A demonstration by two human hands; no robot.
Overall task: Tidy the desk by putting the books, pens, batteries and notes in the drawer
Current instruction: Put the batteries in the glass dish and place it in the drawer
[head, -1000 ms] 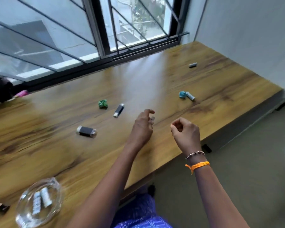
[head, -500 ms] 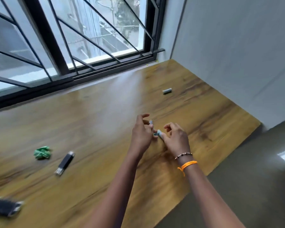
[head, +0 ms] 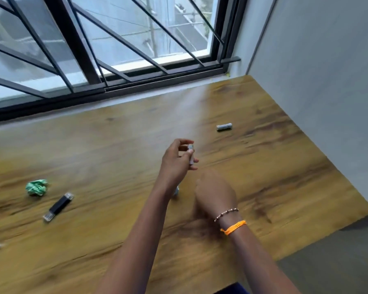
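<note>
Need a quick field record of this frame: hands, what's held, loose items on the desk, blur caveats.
surface: wooden desk under a barred window
left hand: raised over the desk, fingers pinch a small grey cylindrical battery, held roughly upright
right hand: low over the desk, back to camera, motion-blurred; grip unreadable
loose battery: grey cylindrical battery lying flat, far right, near the wall
crumpled note: green paper ball, left
stick: black USB-like stick with silver ends, just right of the paper ball
drawer: not in view
</note>
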